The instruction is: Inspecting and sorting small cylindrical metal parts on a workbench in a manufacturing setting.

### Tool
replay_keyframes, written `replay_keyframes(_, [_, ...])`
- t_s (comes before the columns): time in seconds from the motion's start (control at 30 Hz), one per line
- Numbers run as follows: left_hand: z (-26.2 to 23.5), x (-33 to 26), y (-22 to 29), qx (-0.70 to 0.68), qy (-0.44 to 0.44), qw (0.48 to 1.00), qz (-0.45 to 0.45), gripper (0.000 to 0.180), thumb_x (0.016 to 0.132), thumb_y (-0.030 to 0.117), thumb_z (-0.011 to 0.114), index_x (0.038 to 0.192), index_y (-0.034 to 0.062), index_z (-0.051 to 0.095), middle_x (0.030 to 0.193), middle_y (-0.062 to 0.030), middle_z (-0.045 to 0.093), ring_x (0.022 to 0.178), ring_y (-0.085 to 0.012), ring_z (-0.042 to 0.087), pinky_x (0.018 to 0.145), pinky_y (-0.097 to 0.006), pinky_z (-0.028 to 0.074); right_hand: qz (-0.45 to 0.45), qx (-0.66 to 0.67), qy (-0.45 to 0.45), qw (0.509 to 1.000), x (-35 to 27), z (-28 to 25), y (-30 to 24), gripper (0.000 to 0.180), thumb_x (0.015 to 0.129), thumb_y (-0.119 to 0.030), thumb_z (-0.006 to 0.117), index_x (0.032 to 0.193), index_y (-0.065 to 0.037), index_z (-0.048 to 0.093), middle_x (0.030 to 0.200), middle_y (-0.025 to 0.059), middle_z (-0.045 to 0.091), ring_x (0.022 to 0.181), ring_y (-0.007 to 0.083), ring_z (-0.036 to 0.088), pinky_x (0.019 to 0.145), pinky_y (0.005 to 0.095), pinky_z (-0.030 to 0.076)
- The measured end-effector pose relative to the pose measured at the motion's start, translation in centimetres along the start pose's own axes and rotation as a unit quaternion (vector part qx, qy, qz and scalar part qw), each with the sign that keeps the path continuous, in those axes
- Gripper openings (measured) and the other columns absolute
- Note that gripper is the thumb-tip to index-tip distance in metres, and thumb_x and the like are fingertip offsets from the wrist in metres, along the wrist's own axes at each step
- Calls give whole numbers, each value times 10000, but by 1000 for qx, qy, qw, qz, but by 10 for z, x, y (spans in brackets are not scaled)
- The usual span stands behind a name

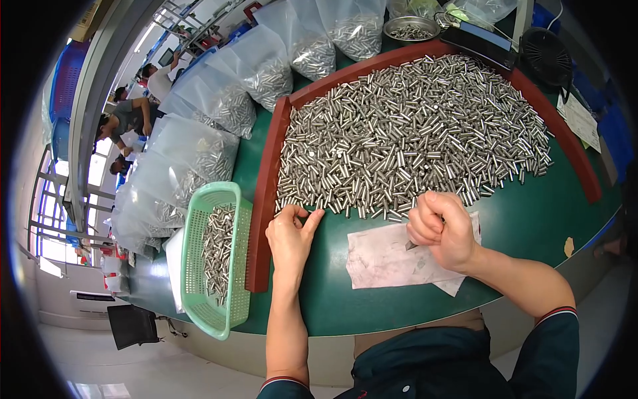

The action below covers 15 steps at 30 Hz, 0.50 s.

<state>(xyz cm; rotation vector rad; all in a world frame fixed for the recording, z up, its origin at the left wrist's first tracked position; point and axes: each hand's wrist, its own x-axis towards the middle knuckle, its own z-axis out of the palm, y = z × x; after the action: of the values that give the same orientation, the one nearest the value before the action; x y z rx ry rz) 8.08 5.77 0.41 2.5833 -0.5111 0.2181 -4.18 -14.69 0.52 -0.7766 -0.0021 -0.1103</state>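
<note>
A large heap of short metal pins (399, 133) is spread over the green table. At its near left edge is my left hand (290, 241), thumb and forefinger apart, with the fingertips bent down by the outermost pins and the red-brown rail. I see nothing held in it, though some fingertips are hidden. My right hand (441, 229) is closed in a fist above a stained pale cloth (379, 259) that lies in front of the heap. A small dark grey tip (411, 246) sticks out below the fist; the rest of that piece is hidden in the fingers.
Red-brown rails (264, 219) border the heap. Left of them stands a light green plastic basket (242, 266) part-filled with pins. Clear bags of pins (269, 76) line the far left edge. A metal bowl (411, 28) and a black fan (546, 56) stand behind. People work farther left.
</note>
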Motion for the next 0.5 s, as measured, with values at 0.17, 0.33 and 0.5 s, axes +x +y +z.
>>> replay_keyframes(0.17, [0, 0, -6, -38, -20, 999, -12, 151, 709, 106, 632, 685, -22, 555, 435, -62, 424, 378, -161, 402, 432, -315, 354, -3, -14, 7, 1000, -1, -1, 0, 406, 864, -214, 332, 478, -111, 261, 401, -8, 238, 377, 89, 169, 386, 248, 170])
replay_keyframes(0.33, [-11, 4, -3, -622, -229, 722, -198, 103, 803, 97, 555, 728, 49, 502, 616, -5, 454, 484, -45, 336, 435, -169, 273, 1, 1, 3, 1000, -2, -3, 0, 400, 866, -202, 334, 484, -102, 270, 417, -13, 263, 390, 74, 191, 391, 237, 177])
replay_keyframes(0.5, [6, -6, 4, -736, -304, 566, -214, 41, 804, 62, 553, 801, 68, 513, 764, -70, 527, 478, -25, 286, 448, -152, 272, 3, -1, 4, 1000, -2, 0, -2, 399, 867, -190, 338, 484, -100, 274, 415, -8, 273, 390, 75, 199, 390, 237, 180])
